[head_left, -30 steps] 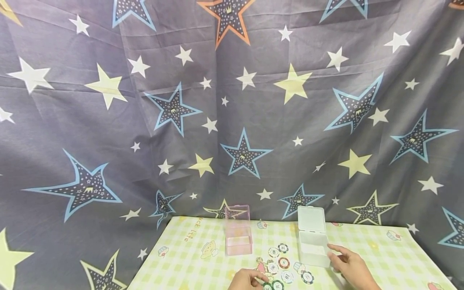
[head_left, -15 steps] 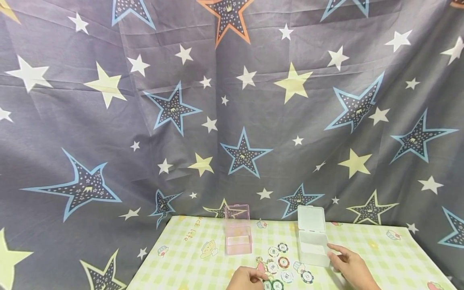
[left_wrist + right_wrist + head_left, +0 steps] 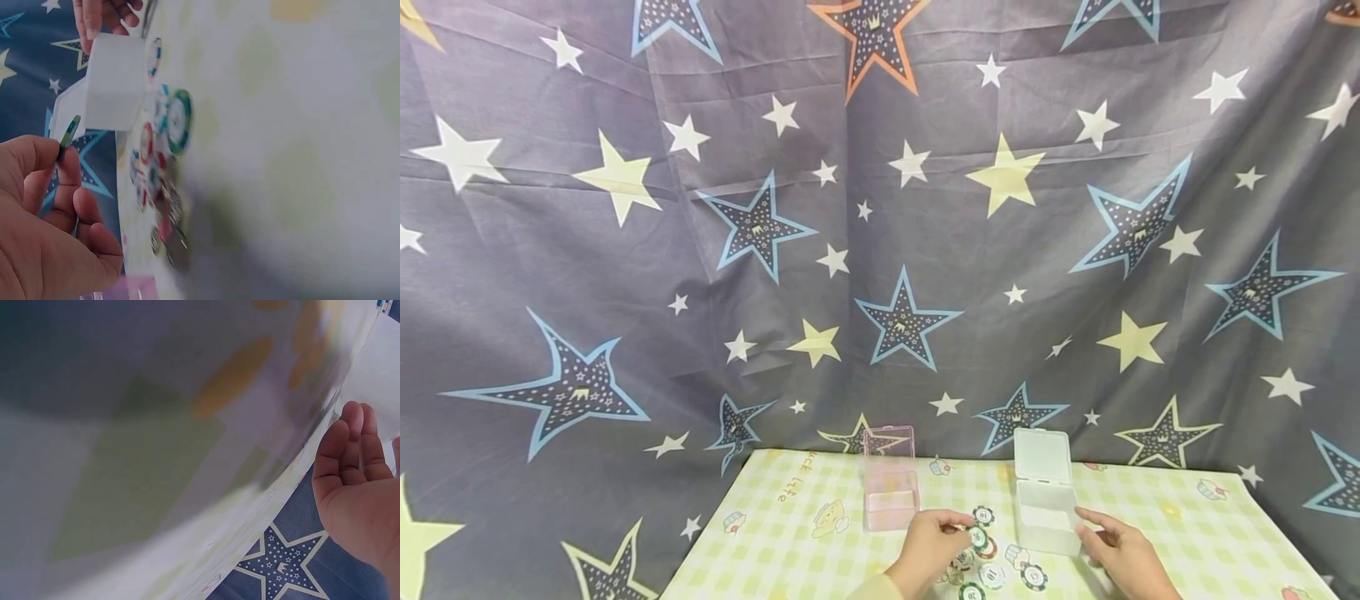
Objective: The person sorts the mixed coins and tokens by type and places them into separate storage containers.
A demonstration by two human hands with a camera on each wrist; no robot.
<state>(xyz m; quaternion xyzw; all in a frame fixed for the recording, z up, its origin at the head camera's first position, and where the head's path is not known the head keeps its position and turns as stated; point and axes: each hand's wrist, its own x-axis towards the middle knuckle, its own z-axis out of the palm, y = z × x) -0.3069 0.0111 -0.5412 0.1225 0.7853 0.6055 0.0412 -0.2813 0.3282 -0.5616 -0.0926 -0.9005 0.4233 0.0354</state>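
Note:
My left hand (image 3: 928,546) pinches a green-edged poker chip (image 3: 978,537) between thumb and fingers, held above the other chips. In the left wrist view this chip (image 3: 70,131) appears edge-on at the fingertips. At the right, the fingertips of my right hand (image 3: 1127,546) rest against the right wall of a white lidded box (image 3: 1048,533), its lid raised. The right wrist view shows that hand's (image 3: 359,487) fingers loosely bent beside the box. Below the left hand lie several poker chips, among them a green one (image 3: 972,592), a black one (image 3: 1033,577) and a pale one (image 3: 992,575).
A clear pink box (image 3: 891,518) with a raised lid stands behind the left hand. Small shiny metal pieces with red parts (image 3: 165,228) lie beside the chips. The green checked tablecloth (image 3: 760,542) reaches back to a grey star-printed curtain (image 3: 820,250).
My left hand has picked up one of the two green chips and raised it forward and right, over the other chips. The right hand stays at the white box.

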